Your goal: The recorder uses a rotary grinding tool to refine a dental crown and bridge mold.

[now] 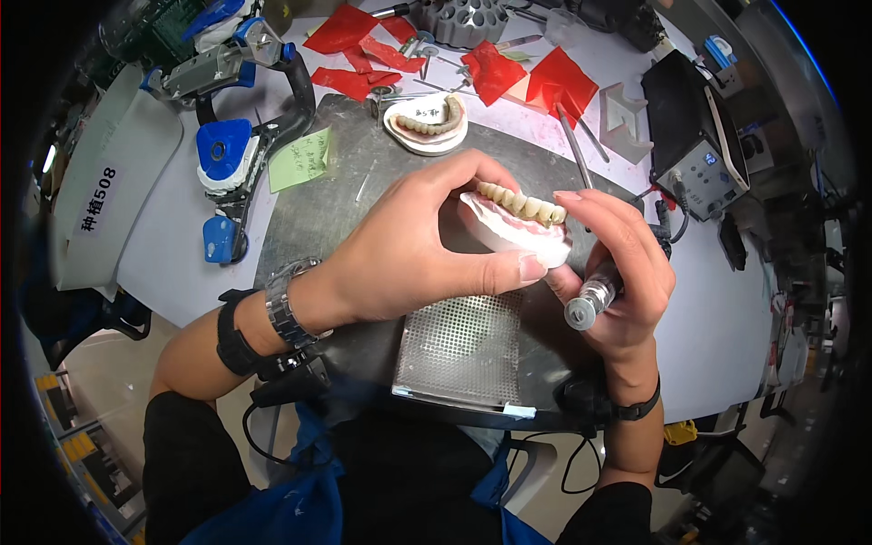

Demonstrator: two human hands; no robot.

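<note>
My left hand (413, 241) is closed round a white plaster dental model (518, 238) with pink gums, its thumb along the near side. A row of cream-coloured teeth (522, 202) sits along the top of the model. My right hand (631, 263) is wrapped round a silver cylindrical handpiece (592, 298), whose round end points toward me. The right index fingertip rests at the right end of the tooth row, and the right thumb is by the model's lower edge. Behind my hands, a second dental model (425, 143) with a tooth arch stands on the grey work board (363, 173).
Below my hands lies a perforated metal plate (463, 350). To the left are a blue-and-black articulator (272, 118), a green note (302, 162) and a white tray (118, 173). Red wax sheets (563, 82), a round bur block (463, 23) and a control box (704, 173) stand farther back.
</note>
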